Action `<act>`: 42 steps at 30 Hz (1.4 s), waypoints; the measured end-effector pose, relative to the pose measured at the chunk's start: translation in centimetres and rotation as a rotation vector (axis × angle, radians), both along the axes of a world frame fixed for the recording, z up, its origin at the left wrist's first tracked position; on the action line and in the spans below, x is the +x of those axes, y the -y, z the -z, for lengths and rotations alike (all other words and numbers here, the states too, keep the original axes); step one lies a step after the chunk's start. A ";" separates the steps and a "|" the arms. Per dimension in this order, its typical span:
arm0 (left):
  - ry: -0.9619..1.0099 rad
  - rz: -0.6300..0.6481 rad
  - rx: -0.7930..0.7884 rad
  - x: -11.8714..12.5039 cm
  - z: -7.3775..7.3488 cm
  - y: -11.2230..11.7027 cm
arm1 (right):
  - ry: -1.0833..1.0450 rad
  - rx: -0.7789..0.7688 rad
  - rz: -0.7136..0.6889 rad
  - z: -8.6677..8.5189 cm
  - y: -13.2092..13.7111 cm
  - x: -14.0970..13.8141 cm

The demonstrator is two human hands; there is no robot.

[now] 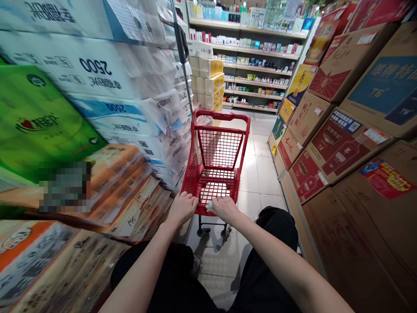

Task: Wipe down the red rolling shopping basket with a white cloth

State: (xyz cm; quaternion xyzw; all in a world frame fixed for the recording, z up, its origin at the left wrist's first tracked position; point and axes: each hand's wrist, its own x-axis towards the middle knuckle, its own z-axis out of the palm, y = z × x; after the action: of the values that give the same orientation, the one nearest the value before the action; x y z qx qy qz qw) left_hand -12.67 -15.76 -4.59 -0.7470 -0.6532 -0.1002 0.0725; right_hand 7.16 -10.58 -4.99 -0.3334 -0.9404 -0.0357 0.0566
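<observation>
A small red shopping cart [219,150] stands on the tiled aisle floor in front of me, its wire basket empty. My left hand [182,208] is closed around the near rim of the cart on its left side. My right hand [224,208] grips the same rim just to the right, with a small crumpled white thing pressed under the fingers. Both forearms reach forward from the bottom of the view over my dark trousers.
Stacked packs of tissue paper [97,87] rise close on the left. Brown and red cardboard cartons [342,143] line the right side. The narrow tiled aisle [260,169] runs ahead to shelves of small goods [254,56] at the far end.
</observation>
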 end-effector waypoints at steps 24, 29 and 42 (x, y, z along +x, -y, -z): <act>0.261 0.023 0.058 0.1 0.8 -0.7 | -0.134 0.107 -0.147 1.4 -0.7 2.5; 0.505 -0.179 0.107 -1.7 2.9 -3.1 | -0.098 0.073 -0.080 1.3 -1.5 3.7; 0.924 -0.079 0.097 0.9 3.5 -2.5 | -0.269 0.110 -0.096 1.5 2.5 0.2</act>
State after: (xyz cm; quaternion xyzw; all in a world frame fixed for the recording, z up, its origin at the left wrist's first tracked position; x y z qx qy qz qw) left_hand -11.79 -13.28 -8.04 -0.5943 -0.6398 -0.4498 -0.1875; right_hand 7.36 -13.12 -6.46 -0.2860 -0.9359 -0.0393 0.2018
